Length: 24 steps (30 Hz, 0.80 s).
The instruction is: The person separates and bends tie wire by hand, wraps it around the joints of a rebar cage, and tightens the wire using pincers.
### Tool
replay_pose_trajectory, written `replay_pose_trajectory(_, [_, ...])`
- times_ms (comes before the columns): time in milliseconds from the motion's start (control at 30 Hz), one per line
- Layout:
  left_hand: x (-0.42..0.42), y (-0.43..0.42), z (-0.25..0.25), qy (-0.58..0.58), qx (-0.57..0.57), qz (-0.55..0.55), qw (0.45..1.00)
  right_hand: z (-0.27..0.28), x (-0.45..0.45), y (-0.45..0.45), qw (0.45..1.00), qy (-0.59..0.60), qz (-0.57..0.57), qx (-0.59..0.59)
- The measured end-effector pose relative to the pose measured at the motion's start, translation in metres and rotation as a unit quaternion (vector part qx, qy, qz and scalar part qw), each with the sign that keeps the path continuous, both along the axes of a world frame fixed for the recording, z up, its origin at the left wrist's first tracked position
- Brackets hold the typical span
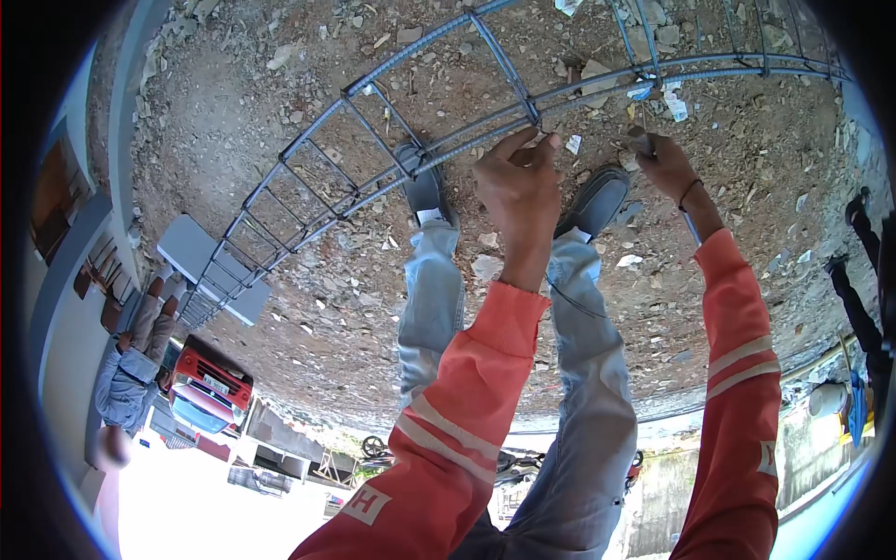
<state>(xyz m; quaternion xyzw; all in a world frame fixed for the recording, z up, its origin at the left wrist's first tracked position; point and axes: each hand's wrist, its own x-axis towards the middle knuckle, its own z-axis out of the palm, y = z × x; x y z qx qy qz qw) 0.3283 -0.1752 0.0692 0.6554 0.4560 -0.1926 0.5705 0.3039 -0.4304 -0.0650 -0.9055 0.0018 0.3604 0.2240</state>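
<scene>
A long rebar cage of thin longitudinal bars and square stirrups curves across the view above the ground. My left hand is closed just below a stirrup corner, thumb and fingers pinched together near the lower bars. Thin dark binding wires hang out below this hand, by my trouser leg. To the right, my right hand is wrapped round a metal hand tool. Its head pokes out by the fingers and a handle shows by the wrist; the exact kind is unclear. The tool is apart from the cage.
My shoes stand on rubble-strewn soil beneath the cage. A grey board lies at the cage's far left end, near a seated person. A red vehicle is behind. Another person's dark-clad legs are at the right edge.
</scene>
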Motion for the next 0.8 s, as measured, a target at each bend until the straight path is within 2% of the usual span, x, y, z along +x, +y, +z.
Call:
replay_pose_trajectory(33, [-0.002, -0.001, 0.003, 0.024, -0.026, 0.028, 0.999, -0.001, 0.004, -0.006, 0.972, 0.153, -0.125, 0.124])
replay_pose_trajectory(67, [-0.004, 0.001, 0.005, 0.019, -0.032, 0.031, 0.999, 0.0, 0.007, -0.013, 0.891, 0.298, -0.244, 0.242])
replay_pose_trajectory(100, [-0.009, 0.004, 0.004, 0.023, -0.065, 0.027, 0.997, 0.007, 0.01, -0.02, 0.866, 0.326, -0.284, 0.253])
replay_pose_trajectory(133, [-0.012, 0.008, 0.003, 0.026, -0.097, 0.023, 0.995, 0.02, 0.016, -0.017, 0.869, 0.321, -0.282, 0.251])
replay_pose_trajectory(167, [-0.018, 0.014, 0.003, 0.023, -0.1, 0.023, 0.994, 0.034, 0.02, -0.015, 0.853, 0.348, -0.329, 0.207])
replay_pose_trajectory(200, [-0.023, 0.022, 0.002, 0.01, 0.001, -0.086, 0.996, 0.046, 0.024, -0.013, 0.834, 0.371, -0.376, 0.162])
replay_pose_trajectory(233, [-0.022, 0.029, 0.006, -0.003, 0.103, -0.194, 0.975, 0.04, 0.014, -0.021, 0.835, 0.368, -0.376, 0.161])
replay_pose_trajectory(267, [-0.022, 0.038, 0.009, -0.006, 0.102, -0.194, 0.976, 0.033, 0.0, -0.028, 0.936, 0.205, -0.243, 0.152])
replay_pose_trajectory(300, [-0.02, 0.049, 0.014, -0.079, 0.157, -0.21, 0.962, 0.029, -0.01, -0.034, 0.986, 0.032, -0.097, 0.134])
replay_pose_trajectory(333, [-0.016, 0.058, 0.02, -0.151, 0.211, -0.224, 0.94, 0.048, -0.008, -0.023, 0.986, 0.031, -0.098, 0.131])
replay_pose_trajectory(367, [-0.01, 0.067, 0.023, -0.151, 0.208, -0.224, 0.94, 0.069, -0.01, -0.011, 0.989, -0.062, -0.072, 0.115])
replay_pose_trajectory(400, [0.004, 0.075, 0.029, -0.204, 0.269, -0.289, 0.896, 0.09, -0.008, 0.001, 0.982, -0.154, -0.046, 0.098])
replay_pose_trajectory(433, [0.015, 0.08, 0.029, -0.256, 0.327, -0.351, 0.839, 0.1, -0.005, 0.004, 0.979, -0.154, -0.035, 0.131])
replay_pose_trajectory(467, [0.022, 0.083, 0.024, -0.255, 0.326, -0.352, 0.84, 0.105, -0.006, 0.008, 0.979, -0.153, -0.036, 0.13])
replay_pose_trajectory(533, [0.039, 0.085, 0.008, -0.313, 0.192, -0.416, 0.832, 0.112, -0.007, 0.015, 0.965, -0.222, -0.074, 0.12])
replay_pose_trajectory(567, [0.046, 0.083, 0.0, -0.314, 0.19, -0.418, 0.831, 0.12, -0.006, 0.016, 0.965, -0.222, -0.077, 0.118])
replay_pose_trajectory(633, [0.057, 0.083, -0.014, -0.178, -0.047, -0.443, 0.877, 0.141, 0.006, 0.026, 0.975, -0.106, -0.181, 0.078])
replay_pose_trajectory(667, [0.062, 0.083, -0.019, -0.178, -0.047, -0.444, 0.877, 0.144, 0.008, 0.03, 0.972, -0.068, -0.215, 0.064])
replay_pose_trajectory(733, [0.067, 0.083, -0.027, -0.064, -0.144, -0.47, 0.869, 0.136, 0.004, 0.035, 0.89, -0.211, -0.324, 0.241])
replay_pose_trajectory(767, [0.068, 0.083, -0.031, -0.062, -0.147, -0.47, 0.868, 0.138, 0.005, 0.029, 0.924, -0.157, -0.3, 0.179])
replay_pose_trajectory(800, [0.068, 0.085, -0.034, -0.057, -0.153, -0.476, 0.864, 0.142, 0.01, 0.03, 0.924, -0.155, -0.302, 0.178])
